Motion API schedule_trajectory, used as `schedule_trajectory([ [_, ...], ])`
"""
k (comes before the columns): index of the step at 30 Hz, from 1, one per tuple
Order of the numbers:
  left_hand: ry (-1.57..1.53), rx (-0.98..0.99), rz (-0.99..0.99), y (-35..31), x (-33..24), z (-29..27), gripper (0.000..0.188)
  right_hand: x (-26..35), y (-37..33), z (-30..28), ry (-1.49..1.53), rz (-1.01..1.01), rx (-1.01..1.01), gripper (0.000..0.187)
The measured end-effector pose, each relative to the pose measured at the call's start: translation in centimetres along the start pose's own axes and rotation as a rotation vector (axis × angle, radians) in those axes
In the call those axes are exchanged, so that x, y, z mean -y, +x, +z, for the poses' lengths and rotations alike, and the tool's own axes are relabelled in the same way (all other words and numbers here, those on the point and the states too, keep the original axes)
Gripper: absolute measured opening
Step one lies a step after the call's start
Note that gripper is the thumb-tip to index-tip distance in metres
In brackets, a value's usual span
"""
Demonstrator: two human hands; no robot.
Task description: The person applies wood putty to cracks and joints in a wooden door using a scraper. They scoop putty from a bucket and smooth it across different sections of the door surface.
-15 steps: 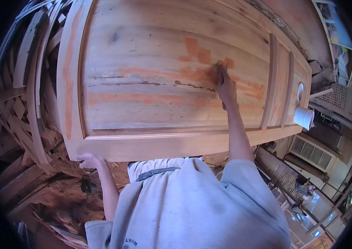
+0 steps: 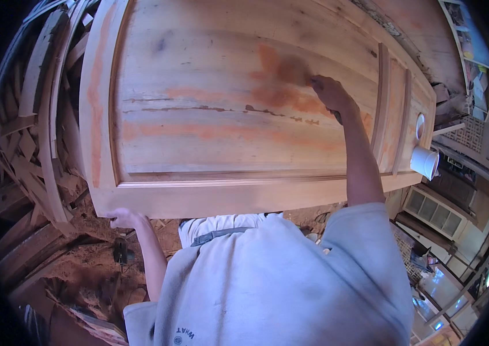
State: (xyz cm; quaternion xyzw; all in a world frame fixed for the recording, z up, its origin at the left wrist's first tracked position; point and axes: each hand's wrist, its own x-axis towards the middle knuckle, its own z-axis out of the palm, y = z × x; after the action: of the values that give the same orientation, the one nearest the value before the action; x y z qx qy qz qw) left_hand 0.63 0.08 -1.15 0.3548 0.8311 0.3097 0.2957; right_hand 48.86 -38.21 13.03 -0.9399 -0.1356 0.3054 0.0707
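Observation:
A large wooden door (image 2: pixel 215 138) with a raised frame lies in front of me, streaked with orange filler (image 2: pixel 198 134). A dark ragged crack runs across its main panel. My right hand (image 2: pixel 333 95) is closed over the panel's right part, gripping what looks like a putty knife (image 2: pixel 337 117). The handle end shows below the fist; the blade is blurred beside an orange-brown patch. At the door's near left corner, my left hand (image 2: pixel 124 219) has its fingers curled against the edge.
A white tub (image 2: pixel 425 162) stands at the door's right end, beside a round white disc (image 2: pixel 420 126). Scrap boards (image 2: pixel 42 75) are heaped along the left. Sawdust (image 2: pixel 94 254) covers the ground at the lower left. A framed window-like panel (image 2: pixel 435 212) lies at the right.
My right hand has moved right and slightly away from me across the panel with the tool. Small brown marks now show at the crack's right end. My left hand stays at the corner.

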Motion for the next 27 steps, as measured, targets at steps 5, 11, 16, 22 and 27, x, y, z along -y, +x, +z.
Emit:
schedule_trajectory([
  [5,0.053,-0.023,-0.074,-2.4,-2.0,-1.6,0.071,0.6,-0.7,0.8,-0.041,0.060,0.135,0.037],
  [11,-0.030,-0.033,-0.020,-0.1,0.3,-1.5,0.066,0.9,-3.0,-1.2,-0.032,0.112,0.281,0.040],
  [16,-0.083,-0.001,0.050,-0.3,0.2,-1.2,0.063,1.0,-3.5,1.3,0.188,0.186,-0.007,0.038],
  [22,-0.040,-0.009,0.003,-1.3,-1.0,-1.4,0.067,0.1,0.0,9.0,0.134,-0.208,-0.496,0.040],
  [27,0.042,0.006,-0.038,-0.9,-0.9,-1.6,0.075,1.2,-1.4,10.9,0.058,0.056,-0.443,0.040],
])
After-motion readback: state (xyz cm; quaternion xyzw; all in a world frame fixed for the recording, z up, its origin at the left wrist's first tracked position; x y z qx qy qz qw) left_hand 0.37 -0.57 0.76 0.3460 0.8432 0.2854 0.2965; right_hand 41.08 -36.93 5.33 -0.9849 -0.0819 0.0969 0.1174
